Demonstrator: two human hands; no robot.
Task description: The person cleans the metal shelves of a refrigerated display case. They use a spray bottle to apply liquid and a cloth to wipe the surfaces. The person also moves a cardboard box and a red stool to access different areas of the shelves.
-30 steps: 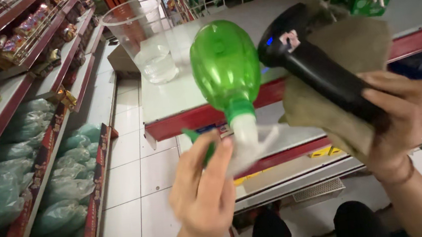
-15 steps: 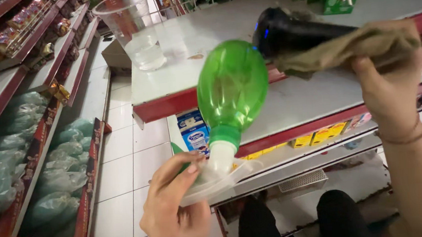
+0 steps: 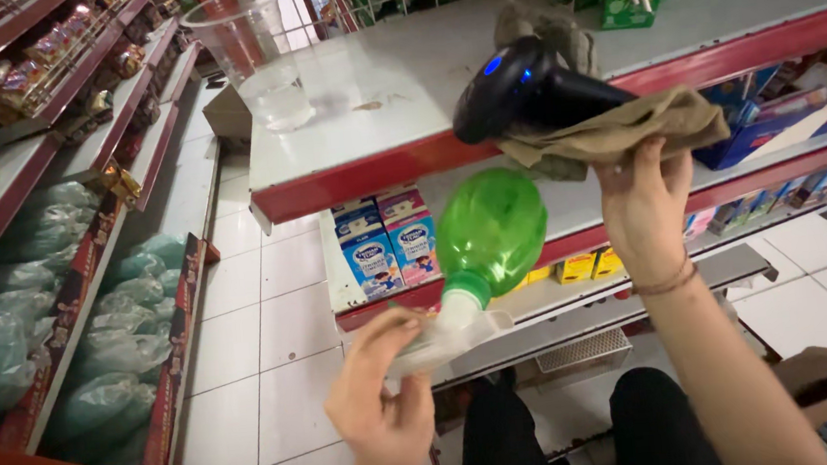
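Shelving fills most of the view: the grey shelf with the red edge [image 3: 351,183] runs across the middle, and a clear plastic cup [image 3: 257,53] with a bit of water is parked on it, well apart from everything else. Blue cartons [image 3: 390,244] are lined up on the shelf below.

Next down in size, the green spray bottle [image 3: 490,231] is held low in front of the lower shelf. Its long axis is tilted, fat end up and to the right, white nozzle end down and to the left. The left hand [image 3: 383,412] is closed around that nozzle end, fingers wrapped narrow on the trigger part.

The right hand [image 3: 643,209] is raised at the shelf edge, gripping a brown cloth [image 3: 622,132] with a black handheld scanner [image 3: 526,96] bundled on top; blue lights are showing on it.

To handle this well, the bottle probably should be kept steady at the neck, and the scanner kept supported from under the cloth so it isn't dropped.
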